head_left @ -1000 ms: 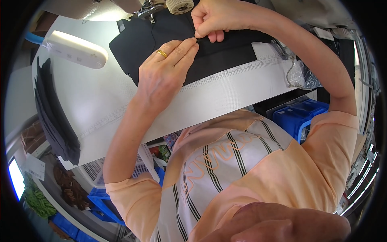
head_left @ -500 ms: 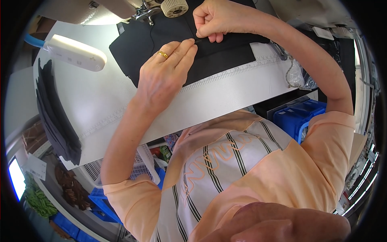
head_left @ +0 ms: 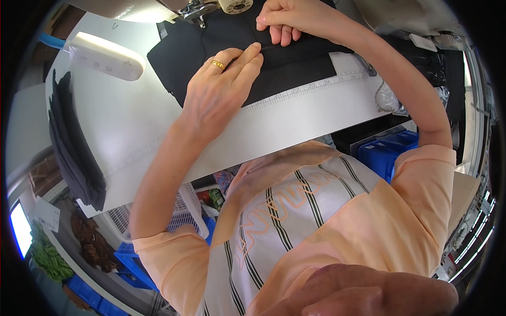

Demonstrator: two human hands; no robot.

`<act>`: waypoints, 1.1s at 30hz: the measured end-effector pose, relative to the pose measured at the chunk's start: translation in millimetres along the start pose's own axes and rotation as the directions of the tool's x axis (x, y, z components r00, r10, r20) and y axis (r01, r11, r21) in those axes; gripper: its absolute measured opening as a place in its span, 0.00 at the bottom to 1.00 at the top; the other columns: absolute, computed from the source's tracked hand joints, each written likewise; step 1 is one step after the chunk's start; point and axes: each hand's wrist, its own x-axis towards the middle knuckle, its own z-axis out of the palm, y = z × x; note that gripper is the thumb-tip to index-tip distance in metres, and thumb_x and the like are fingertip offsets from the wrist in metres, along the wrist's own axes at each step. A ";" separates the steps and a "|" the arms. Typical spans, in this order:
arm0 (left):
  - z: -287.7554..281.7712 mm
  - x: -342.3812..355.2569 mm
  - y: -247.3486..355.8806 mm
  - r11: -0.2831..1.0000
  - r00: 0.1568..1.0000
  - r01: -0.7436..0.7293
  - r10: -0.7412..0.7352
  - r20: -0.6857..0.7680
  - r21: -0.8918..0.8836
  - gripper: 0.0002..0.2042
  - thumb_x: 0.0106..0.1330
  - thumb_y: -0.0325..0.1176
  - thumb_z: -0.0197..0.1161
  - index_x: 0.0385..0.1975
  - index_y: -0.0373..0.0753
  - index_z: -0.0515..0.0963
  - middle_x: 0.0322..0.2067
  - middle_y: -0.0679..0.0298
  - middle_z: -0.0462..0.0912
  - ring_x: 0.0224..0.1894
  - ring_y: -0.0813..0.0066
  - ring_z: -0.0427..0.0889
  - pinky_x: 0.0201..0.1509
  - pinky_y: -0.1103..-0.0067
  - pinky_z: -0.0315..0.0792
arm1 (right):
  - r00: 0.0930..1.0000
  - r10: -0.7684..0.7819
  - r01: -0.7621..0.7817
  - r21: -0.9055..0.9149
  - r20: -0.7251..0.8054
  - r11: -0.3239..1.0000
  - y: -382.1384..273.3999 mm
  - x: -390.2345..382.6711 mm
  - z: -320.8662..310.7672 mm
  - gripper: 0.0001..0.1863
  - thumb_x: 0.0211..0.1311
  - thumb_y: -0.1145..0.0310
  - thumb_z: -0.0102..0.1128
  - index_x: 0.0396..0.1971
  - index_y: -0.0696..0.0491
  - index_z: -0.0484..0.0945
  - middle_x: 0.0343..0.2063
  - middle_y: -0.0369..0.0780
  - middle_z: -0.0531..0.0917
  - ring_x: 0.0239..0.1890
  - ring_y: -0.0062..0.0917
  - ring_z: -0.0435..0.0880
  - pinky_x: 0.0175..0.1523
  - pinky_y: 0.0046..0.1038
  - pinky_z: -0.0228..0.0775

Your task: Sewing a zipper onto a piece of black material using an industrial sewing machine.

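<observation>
Black fabric (head_left: 295, 68) lies spread on the white tabletop below the sewing machine. My left hand (head_left: 221, 87), with a gold ring, rests palm down on it. Its fingers are stretched out and its fingertips press beside a short row of small stitches or teeth (head_left: 269, 48). Over the far part of the cloth is my right hand (head_left: 287, 21), thumb and forefinger pinched together and the other fingers curled. Whatever the pinch may hold is too small to make out. A dark thread or cord (head_left: 203, 39) curves over the fabric left of the stitches.
Above the cloth are the machine's presser foot area (head_left: 201, 20) and round dial (head_left: 235, 5). A white lamp (head_left: 108, 55) hangs at the left over the table. Folded dark fabric pieces (head_left: 74, 142) lie along the left edge. A printed ruler strip (head_left: 311, 87) runs along the front.
My right hand has lifted away from the row of stitches, moving slightly right and farther back. My left hand stays on the cloth, which has shifted little in view.
</observation>
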 end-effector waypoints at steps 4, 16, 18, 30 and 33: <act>-8.6 -12.8 6.3 0.996 0.997 0.057 -0.060 0.048 0.063 0.18 0.52 0.27 0.64 0.46 0.37 0.79 0.51 0.67 0.81 0.49 0.72 0.78 0.57 0.69 0.71 | 0.979 -0.156 0.157 -0.001 -0.131 0.988 23.4 -16.9 5.1 0.10 0.64 0.69 0.59 0.40 0.57 0.82 0.31 0.41 0.85 0.33 0.18 0.83 0.37 0.21 0.75; -43.6 -57.5 7.3 0.909 0.911 0.403 -0.410 0.054 0.104 0.20 0.54 0.33 0.73 0.49 0.41 0.83 0.52 0.68 0.83 0.52 0.72 0.79 0.63 0.64 0.65 | 0.592 -0.803 0.299 -0.907 -0.069 0.298 35.6 -36.9 55.5 0.21 0.54 0.52 0.68 0.45 0.48 0.82 0.47 0.32 0.77 0.42 0.25 0.75 0.45 0.26 0.74; -43.2 -61.0 3.0 0.901 0.901 0.433 -0.432 0.043 -0.030 0.22 0.53 0.37 0.74 0.48 0.39 0.82 0.52 0.68 0.83 0.50 0.70 0.78 0.58 0.68 0.68 | 0.576 -0.814 0.306 -0.905 -0.072 0.296 38.3 -37.4 55.3 0.22 0.53 0.52 0.69 0.44 0.50 0.82 0.47 0.32 0.78 0.42 0.25 0.75 0.45 0.25 0.74; -46.1 -61.6 -13.0 0.974 0.978 0.206 -0.207 0.009 0.098 0.14 0.58 0.23 0.66 0.46 0.37 0.81 0.50 0.64 0.83 0.48 0.67 0.81 0.59 0.63 0.71 | 0.581 -0.814 0.330 -0.913 -0.002 0.238 35.2 -53.3 42.8 0.18 0.51 0.70 0.69 0.44 0.51 0.81 0.47 0.30 0.83 0.42 0.24 0.79 0.49 0.26 0.73; -39.4 -57.6 -10.1 0.978 0.985 0.170 -0.164 -0.058 0.118 0.12 0.56 0.25 0.68 0.41 0.36 0.82 0.46 0.66 0.83 0.45 0.71 0.81 0.56 0.66 0.73 | 0.597 -0.802 0.316 -0.920 0.003 0.232 37.7 -61.0 38.9 0.18 0.51 0.70 0.69 0.44 0.51 0.81 0.47 0.31 0.83 0.44 0.25 0.80 0.49 0.26 0.73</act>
